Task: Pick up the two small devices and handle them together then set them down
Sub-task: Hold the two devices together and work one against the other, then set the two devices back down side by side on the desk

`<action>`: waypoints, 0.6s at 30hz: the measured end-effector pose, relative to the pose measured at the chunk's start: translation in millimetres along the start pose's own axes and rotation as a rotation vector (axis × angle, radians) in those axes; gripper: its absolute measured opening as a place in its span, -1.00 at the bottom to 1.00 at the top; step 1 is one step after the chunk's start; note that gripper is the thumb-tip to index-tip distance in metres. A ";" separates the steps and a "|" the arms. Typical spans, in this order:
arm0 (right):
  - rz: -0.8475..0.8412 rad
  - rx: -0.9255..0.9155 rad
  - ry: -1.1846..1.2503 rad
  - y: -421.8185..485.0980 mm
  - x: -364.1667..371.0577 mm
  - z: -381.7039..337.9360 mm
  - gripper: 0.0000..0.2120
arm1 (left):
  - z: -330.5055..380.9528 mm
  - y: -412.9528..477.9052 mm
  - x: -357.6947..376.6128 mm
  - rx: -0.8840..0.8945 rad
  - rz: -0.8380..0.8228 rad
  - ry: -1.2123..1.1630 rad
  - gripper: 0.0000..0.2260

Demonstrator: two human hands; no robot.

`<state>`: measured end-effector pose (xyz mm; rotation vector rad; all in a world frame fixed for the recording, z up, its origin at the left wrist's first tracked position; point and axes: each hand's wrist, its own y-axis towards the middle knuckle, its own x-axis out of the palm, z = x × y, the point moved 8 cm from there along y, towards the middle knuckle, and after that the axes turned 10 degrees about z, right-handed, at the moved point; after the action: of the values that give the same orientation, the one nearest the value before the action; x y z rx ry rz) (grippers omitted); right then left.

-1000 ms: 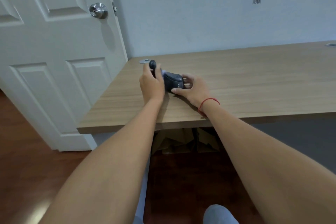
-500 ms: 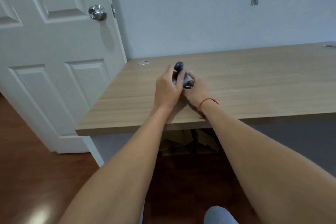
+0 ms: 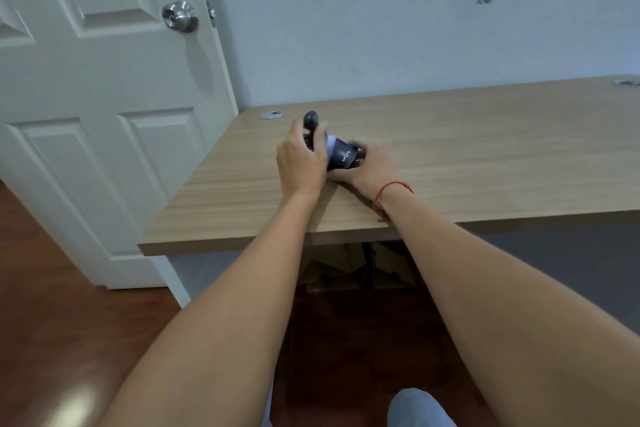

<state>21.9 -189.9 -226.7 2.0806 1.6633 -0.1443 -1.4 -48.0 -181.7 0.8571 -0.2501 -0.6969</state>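
Observation:
My left hand grips a small dark device with a rounded top that sticks up above my fingers. My right hand holds a second dark device, squat with a pale end and white lettering on its side. The two devices touch each other between my hands, just above the wooden desk. The lower part of each device is hidden by my fingers.
A round silver cable grommet sits at the desk's far left corner, another at the far right. A white door with a steel knob stands to the left. Cardboard lies under the desk.
My left hand first moved right with the rounded device until both devices met, then shifted back left a little. The lettered device in my right hand is now turned into view.

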 end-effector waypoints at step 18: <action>0.052 -0.073 -0.107 -6.5 -2.7 -6.6 -0.49 | -28.5 11.6 2.9 -0.125 -0.113 0.072 -0.78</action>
<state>13.7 -188.5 -221.8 2.0237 1.5274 -0.1719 19.5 -27.4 -191.3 0.7790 -0.0929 -0.7772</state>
